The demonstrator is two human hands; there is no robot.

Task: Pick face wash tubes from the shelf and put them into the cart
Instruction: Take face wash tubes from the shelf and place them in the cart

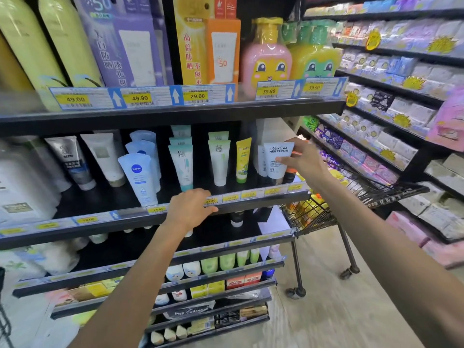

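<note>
just right of the held tube [277, 159] stands the cart [356, 197].

Pink cartoon bottle [266, 62], orange sunscreen box [222, 52], yellow spray cans [47, 43]

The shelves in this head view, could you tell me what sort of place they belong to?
Most likely a shop's personal-care aisle: yellow price tags line the shelf edges, face wash tubes stand in rows, and a wire cart waits beside the shelving.
</note>
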